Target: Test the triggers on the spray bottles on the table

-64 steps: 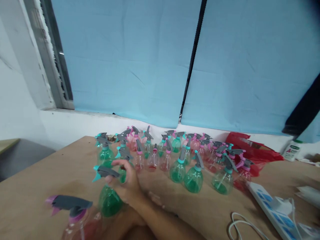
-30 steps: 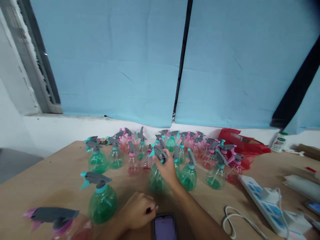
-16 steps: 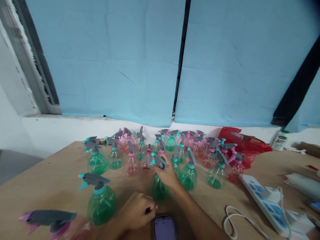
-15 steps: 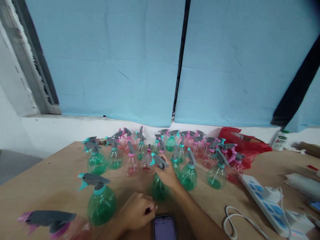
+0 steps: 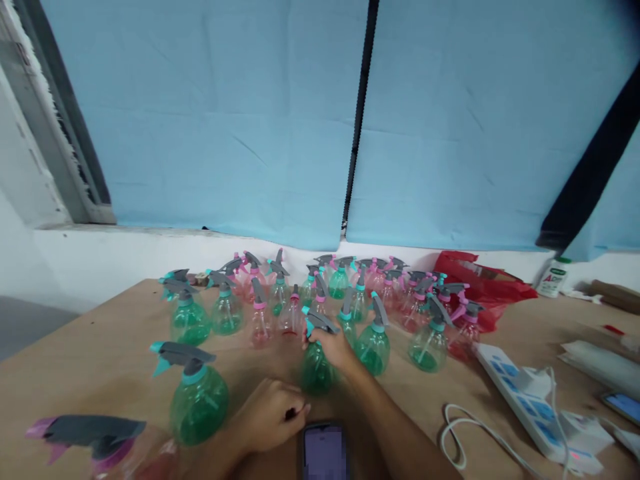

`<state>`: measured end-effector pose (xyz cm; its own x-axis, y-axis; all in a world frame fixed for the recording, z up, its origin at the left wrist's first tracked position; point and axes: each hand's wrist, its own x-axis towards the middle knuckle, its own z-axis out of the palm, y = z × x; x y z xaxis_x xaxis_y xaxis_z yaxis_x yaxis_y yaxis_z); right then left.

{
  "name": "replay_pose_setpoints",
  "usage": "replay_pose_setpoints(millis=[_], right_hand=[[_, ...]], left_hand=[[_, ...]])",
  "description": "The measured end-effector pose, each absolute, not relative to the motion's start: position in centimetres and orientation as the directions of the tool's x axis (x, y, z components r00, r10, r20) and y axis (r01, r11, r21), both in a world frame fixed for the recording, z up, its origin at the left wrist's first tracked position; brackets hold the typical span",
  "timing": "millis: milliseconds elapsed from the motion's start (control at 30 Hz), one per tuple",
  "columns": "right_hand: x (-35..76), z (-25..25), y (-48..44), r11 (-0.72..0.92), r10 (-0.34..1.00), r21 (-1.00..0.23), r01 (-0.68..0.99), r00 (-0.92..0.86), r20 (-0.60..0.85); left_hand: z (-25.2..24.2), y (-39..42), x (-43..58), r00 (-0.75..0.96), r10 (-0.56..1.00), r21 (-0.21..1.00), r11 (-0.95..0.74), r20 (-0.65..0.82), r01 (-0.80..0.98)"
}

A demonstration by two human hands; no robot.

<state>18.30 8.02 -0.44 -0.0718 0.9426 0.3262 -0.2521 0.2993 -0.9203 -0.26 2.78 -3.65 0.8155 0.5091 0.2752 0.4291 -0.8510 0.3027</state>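
Note:
My right hand (image 5: 334, 347) is wrapped round the neck of a green spray bottle (image 5: 315, 365) with a grey trigger head, standing on the wooden table (image 5: 95, 360) in front of a crowd of green and pink spray bottles (image 5: 345, 293). My left hand (image 5: 267, 417) rests curled on the table near the front edge, pinching something small and dark that I cannot name. A phone (image 5: 324, 452) lies just right of it. Another green bottle (image 5: 197, 397) stands to the left, and a pink bottle (image 5: 107, 450) sits at the bottom left corner.
A white power strip (image 5: 525, 403) with a white cable (image 5: 463, 443) lies at the right. A red plastic bag (image 5: 483, 287) sits behind the bottles, a white jar (image 5: 553, 278) beyond it. Blue sheets (image 5: 240, 127) cover the wall behind.
My right hand left the green bottle at the left, reached to the middle of the group and took another green bottle, drawing it slightly nearer. My left hand and the phone came into view.

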Motion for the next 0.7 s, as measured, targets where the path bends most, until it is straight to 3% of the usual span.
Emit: replay_pose_setpoints(millis=[200, 700], right_hand=[[18.52, -0.19, 7.48, 0.368, 0.917, -0.915, -0.167, -0.099, 0.387], [18.49, -0.43, 7.73, 0.383, 0.911, -0.901, -0.206, -0.078, 0.405]], left_hand=[[-3.68, 2.85, -0.26, 0.817, 0.510, 0.300, -0.851, 0.272, 0.431], [-3.84, 2.88, -0.27, 0.819, 0.501, 0.267, -0.860, 0.281, 0.435]])
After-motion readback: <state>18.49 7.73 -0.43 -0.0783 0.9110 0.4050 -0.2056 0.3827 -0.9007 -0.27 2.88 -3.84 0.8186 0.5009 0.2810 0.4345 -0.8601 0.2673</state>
